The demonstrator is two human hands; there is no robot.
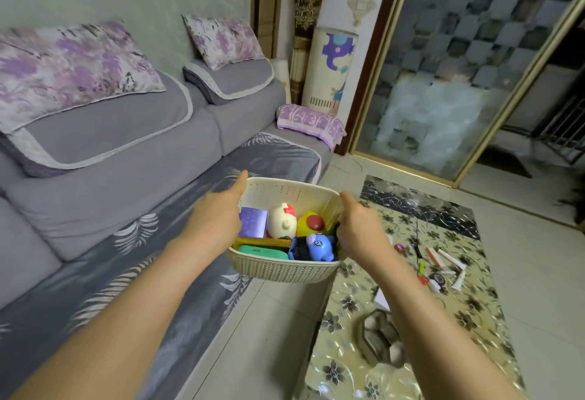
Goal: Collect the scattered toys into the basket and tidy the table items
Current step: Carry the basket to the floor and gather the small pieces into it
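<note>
2 large furnishings frame the scene: a grey sofa (126,152) along the left and a low table (411,320) with a floral cover on the right, tiled floor between them. A cream perforated basket (281,269) is held up in the air over that gap, just off the table's left edge and near the sofa's front edge. The left hand (218,219) grips the basket's left rim, thumb extended along the edge; the right hand (361,228) is closed around the right rim. Inside lie a purple box (253,222), a white figure toy (283,220), a yellow and red toy (311,223), a blue toy (319,246) and a green item (262,254) (partly hidden by the near wall). Small items (437,269) lie scattered toward the table's right edge; too small to identify.
</note>
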